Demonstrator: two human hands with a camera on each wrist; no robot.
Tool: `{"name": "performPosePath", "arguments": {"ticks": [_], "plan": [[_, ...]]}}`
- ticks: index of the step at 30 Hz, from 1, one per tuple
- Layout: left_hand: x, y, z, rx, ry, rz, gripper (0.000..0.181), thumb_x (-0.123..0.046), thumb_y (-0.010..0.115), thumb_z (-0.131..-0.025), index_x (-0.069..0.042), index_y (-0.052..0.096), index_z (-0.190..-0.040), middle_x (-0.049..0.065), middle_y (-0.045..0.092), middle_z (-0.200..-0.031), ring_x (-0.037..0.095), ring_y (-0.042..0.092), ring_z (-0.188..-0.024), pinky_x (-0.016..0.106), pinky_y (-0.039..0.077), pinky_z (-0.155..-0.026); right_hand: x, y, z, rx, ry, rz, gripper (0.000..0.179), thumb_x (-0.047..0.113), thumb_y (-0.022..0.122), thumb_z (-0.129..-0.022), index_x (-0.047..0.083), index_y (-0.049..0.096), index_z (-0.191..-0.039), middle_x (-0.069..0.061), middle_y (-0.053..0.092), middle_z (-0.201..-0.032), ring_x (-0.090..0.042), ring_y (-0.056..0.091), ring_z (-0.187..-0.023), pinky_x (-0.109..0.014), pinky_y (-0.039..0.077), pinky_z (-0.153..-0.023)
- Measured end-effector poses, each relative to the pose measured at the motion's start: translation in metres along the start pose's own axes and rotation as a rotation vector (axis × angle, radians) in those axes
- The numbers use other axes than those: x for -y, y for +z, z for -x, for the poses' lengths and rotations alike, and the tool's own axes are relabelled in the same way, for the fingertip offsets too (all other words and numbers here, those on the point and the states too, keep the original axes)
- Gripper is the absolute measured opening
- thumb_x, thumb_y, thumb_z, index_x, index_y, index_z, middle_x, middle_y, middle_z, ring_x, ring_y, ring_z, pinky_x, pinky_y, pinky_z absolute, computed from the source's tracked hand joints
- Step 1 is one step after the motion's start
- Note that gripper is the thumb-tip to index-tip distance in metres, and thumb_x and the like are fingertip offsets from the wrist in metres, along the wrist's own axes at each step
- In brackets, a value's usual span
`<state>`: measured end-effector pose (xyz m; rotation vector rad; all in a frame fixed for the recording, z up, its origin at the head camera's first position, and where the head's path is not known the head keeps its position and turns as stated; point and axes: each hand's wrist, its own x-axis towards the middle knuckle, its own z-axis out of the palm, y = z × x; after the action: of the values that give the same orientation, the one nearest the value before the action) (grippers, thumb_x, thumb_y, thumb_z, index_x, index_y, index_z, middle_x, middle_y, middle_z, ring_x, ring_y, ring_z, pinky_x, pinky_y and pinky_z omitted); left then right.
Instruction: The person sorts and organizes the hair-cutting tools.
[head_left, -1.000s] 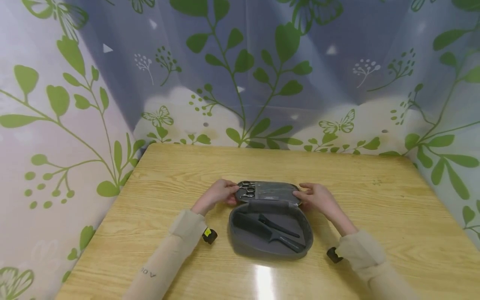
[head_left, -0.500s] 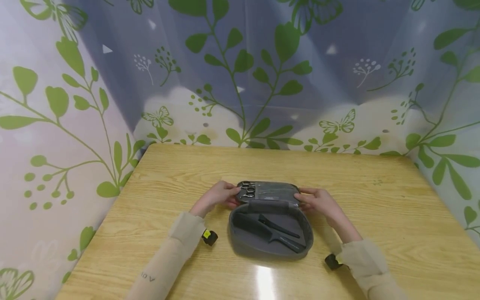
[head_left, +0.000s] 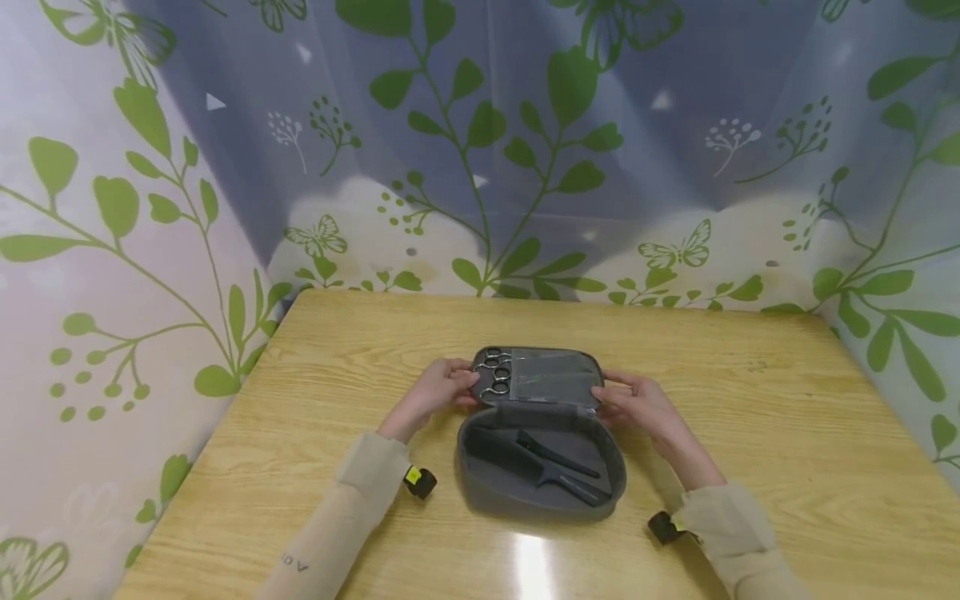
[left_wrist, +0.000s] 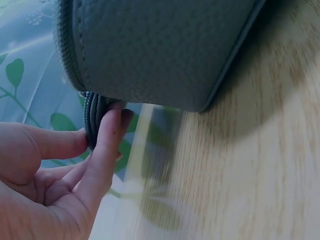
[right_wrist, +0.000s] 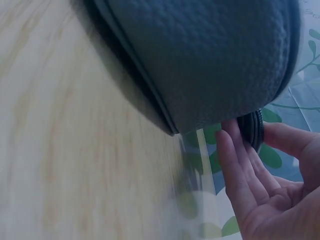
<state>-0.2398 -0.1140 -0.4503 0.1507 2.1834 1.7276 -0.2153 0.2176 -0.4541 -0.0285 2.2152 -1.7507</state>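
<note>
A grey zip case lies unfolded on the table, its lid on the far side. My left hand pinches the lid's left edge between thumb and fingers, and my right hand pinches its right edge. Behind a clear pocket on the lid sit scissors, their metal finger rings sticking out on the left. Inside the base are a dark comb with a handle and a slimmer dark hair clip. Both wrist views show the lid's zipped rim between thumb and fingers, beside the base's leathery wall.
The case stands on a wooden table near its middle. A curtain printed with leaves and butterflies hangs behind and on both sides. Black wrist devices are strapped at both sleeves.
The lid has tilted up toward me, so more of its inner face and the scissor rings shows. My hands keep their hold at its edges; the base has stayed in place.
</note>
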Motion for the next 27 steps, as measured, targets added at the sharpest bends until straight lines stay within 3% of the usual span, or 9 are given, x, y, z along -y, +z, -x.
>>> {"name": "performPosePath", "arguments": {"ticks": [7, 12, 17, 22, 24, 27], "plan": [[-0.002, 0.003, -0.001, -0.079, 0.038, 0.059, 0.041, -0.002, 0.054, -0.104, 0.013, 0.047, -0.141, 0.032, 0.067, -0.118, 0.013, 0.07, -0.078, 0.039, 0.061, -0.083, 0.005, 0.004, 0.0, -0.055, -0.058, -0.058, 0.069, 0.019, 0.065, -0.101, -0.005, 0.03, -0.155, -0.011, 0.074, -0.111, -0.009, 0.072, -0.075, -0.029, 0.061, -0.074], [-0.009, 0.003, -0.004, -0.128, 0.07, 0.066, 0.039, -0.001, 0.057, -0.102, 0.01, 0.051, -0.139, 0.032, 0.068, -0.116, 0.011, 0.068, -0.074, 0.044, 0.061, -0.083, 0.013, 0.009, -0.004, -0.117, -0.072, -0.104, 0.067, 0.025, 0.065, -0.101, -0.002, 0.034, -0.154, -0.004, 0.074, -0.1, -0.008, 0.071, -0.074, -0.029, 0.061, -0.075], [-0.015, 0.002, -0.008, -0.159, 0.074, 0.055, 0.039, -0.003, 0.058, -0.102, 0.008, 0.053, -0.139, 0.029, 0.071, -0.109, 0.009, 0.067, -0.072, 0.038, 0.062, -0.078, 0.02, 0.013, -0.009, -0.155, -0.073, -0.134, 0.064, 0.026, 0.065, -0.101, 0.0, 0.036, -0.152, 0.004, 0.073, -0.089, -0.008, 0.069, -0.068, -0.027, 0.061, -0.071], [-0.015, 0.003, -0.012, -0.19, 0.075, 0.062, 0.037, -0.01, 0.06, -0.103, 0.009, 0.056, -0.135, 0.028, 0.071, -0.108, 0.01, 0.067, -0.07, 0.041, 0.062, -0.079, 0.02, 0.014, -0.014, -0.188, -0.068, -0.13, 0.059, 0.024, 0.063, -0.102, -0.001, 0.038, -0.149, 0.008, 0.072, -0.085, -0.007, 0.067, -0.063, -0.025, 0.059, -0.066], [-0.014, 0.004, -0.014, -0.217, 0.079, 0.057, 0.035, -0.011, 0.06, -0.103, 0.008, 0.059, -0.131, 0.027, 0.071, -0.109, 0.009, 0.067, -0.07, 0.042, 0.062, -0.079, 0.02, 0.015, -0.016, -0.197, -0.058, -0.128, 0.059, 0.025, 0.063, -0.103, -0.002, 0.039, -0.15, 0.005, 0.073, -0.091, -0.005, 0.067, -0.064, -0.025, 0.059, -0.066], [-0.013, 0.006, -0.018, -0.253, 0.086, 0.054, 0.031, -0.012, 0.062, -0.102, 0.008, 0.063, -0.126, 0.026, 0.071, -0.11, 0.008, 0.066, -0.069, 0.039, 0.062, -0.077, 0.02, 0.016, -0.018, -0.203, -0.05, -0.108, 0.062, 0.028, 0.063, -0.102, -0.004, 0.04, -0.15, -0.012, 0.073, -0.112, -0.003, 0.067, -0.069, -0.027, 0.06, -0.069]]}}
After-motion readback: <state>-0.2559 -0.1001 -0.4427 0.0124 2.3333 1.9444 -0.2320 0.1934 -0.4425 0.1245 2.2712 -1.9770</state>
